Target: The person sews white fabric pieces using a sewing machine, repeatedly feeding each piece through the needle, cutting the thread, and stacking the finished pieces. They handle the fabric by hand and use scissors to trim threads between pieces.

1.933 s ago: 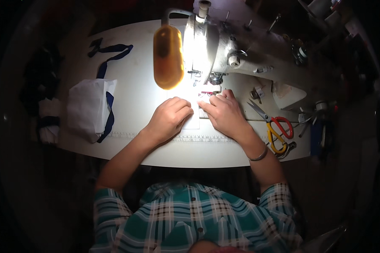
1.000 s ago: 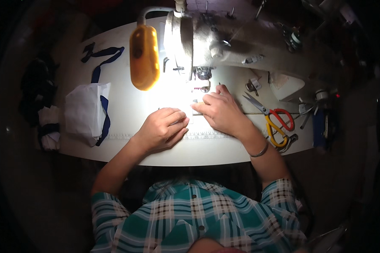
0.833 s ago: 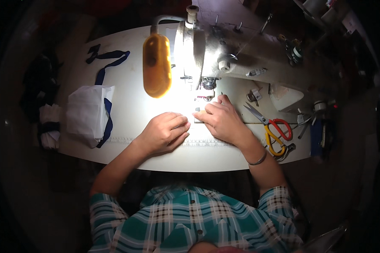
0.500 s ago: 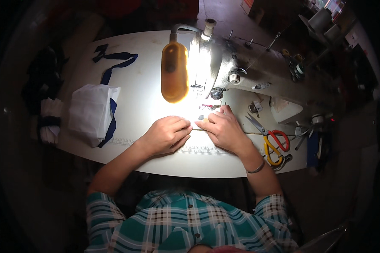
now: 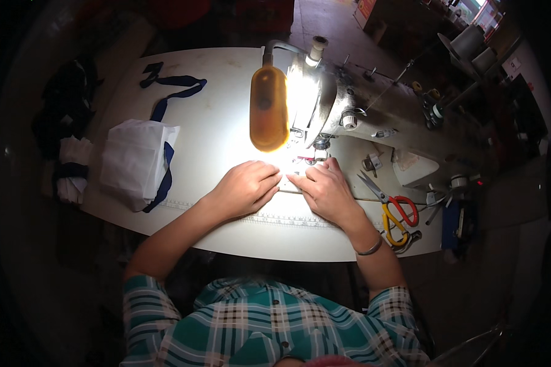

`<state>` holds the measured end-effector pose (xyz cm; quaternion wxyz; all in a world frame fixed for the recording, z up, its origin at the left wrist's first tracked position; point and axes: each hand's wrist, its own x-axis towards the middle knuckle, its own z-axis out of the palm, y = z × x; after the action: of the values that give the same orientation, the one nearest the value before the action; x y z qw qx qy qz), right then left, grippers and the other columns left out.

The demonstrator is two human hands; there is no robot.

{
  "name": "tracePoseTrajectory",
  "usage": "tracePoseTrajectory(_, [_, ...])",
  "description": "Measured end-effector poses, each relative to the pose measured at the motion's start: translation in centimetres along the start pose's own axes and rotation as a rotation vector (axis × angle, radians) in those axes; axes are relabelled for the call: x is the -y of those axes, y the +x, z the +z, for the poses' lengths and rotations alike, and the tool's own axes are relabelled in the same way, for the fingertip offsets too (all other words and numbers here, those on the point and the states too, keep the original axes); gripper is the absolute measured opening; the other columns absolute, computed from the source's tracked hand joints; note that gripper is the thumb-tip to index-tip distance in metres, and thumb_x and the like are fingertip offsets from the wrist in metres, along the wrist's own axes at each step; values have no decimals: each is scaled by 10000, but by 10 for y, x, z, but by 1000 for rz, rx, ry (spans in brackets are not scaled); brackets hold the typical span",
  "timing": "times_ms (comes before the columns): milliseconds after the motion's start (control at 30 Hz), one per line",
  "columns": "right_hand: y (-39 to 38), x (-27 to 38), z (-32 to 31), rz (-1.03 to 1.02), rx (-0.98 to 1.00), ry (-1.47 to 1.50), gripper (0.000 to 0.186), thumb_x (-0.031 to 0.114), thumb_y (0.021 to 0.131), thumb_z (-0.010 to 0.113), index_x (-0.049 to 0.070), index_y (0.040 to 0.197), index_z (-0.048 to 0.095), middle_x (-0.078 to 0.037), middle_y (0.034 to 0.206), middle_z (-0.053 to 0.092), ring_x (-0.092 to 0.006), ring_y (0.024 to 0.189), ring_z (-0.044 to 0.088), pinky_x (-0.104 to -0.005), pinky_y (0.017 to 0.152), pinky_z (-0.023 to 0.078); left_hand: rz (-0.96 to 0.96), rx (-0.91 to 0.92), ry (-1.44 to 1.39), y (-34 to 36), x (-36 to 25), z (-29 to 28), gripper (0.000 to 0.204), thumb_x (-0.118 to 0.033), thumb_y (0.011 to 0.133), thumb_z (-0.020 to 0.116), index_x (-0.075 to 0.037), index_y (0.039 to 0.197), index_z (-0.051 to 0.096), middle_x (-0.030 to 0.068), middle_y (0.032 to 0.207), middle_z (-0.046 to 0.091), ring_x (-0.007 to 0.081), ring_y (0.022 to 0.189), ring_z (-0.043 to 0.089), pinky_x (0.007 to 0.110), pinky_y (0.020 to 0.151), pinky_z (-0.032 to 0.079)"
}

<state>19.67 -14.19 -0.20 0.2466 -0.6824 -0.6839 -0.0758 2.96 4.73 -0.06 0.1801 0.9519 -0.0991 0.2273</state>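
My left hand lies in front of the sewing machine, fingers bent and tips pinched together. My right hand is just beside it, thumb and fingers closed right below the presser foot. Only a narrow gap parts the two sets of fingertips. Strong lamp glare and the fingers hide what they pinch, so I cannot make it out. An amber-covered lamp hangs over the table left of the needle.
Scissors with red and yellow handles lie right of my right hand. At left rest a white fabric bundle and a dark blue strap. A printed ruler runs along the table's front. Thread cones stand far right.
The view has shifted slightly, so the machine and lamp appear farther right. Both hands stay close together by the needle. The small dark patch between the fingertips shows less now.
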Motion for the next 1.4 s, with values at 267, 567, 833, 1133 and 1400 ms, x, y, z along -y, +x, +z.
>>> tracePoseTrajectory(267, [1, -2, 7, 16, -31, -88, 273, 80, 924, 673, 120, 1163, 799, -34, 797, 574, -220, 823, 569, -388, 954, 396, -31, -7, 29, 5, 6, 5, 239, -116, 921, 747, 31, 1110, 736, 153, 1125, 721, 328, 1002, 701, 425, 884, 573])
tracePoseTrajectory(567, [3, -2, 10, 59, -14, -130, 273, 99, 964, 646, 122, 1198, 784, -40, 830, 605, -223, 830, 581, -384, 963, 395, -75, 3, 62, 14, 16, 9, 288, -175, 962, 719, 44, 1151, 720, 171, 1162, 709, 353, 1030, 686, 440, 925, 556])
tracePoseTrajectory(833, [4, -1, 8, 74, 7, -101, 269, 100, 970, 640, 111, 1199, 782, -43, 803, 597, -223, 827, 576, -374, 959, 397, -175, 91, 105, 18, 22, 14, 329, -171, 966, 700, 30, 1227, 693, 149, 1255, 688, 358, 1114, 652, 446, 972, 539])
tracePoseTrajectory(1133, [1, -3, 6, 75, 7, -67, 272, 89, 952, 660, 100, 1195, 782, -49, 814, 586, -223, 828, 567, -361, 924, 411, -221, 172, 162, 24, 34, 20, 400, 17, 842, 653, 2, 1239, 690, 108, 1316, 668, 320, 1191, 620, 425, 1024, 511])
tracePoseTrajectory(1400, [-1, -3, 2, 78, 34, -33, 286, 85, 926, 707, 107, 1205, 767, -66, 834, 574, -256, 840, 598, -419, 865, 434, -205, 59, 220, 34, 41, 24, 341, 84, 769, 626, -3, 1089, 706, 162, 1103, 677, 336, 1101, 639, 445, 958, 516])
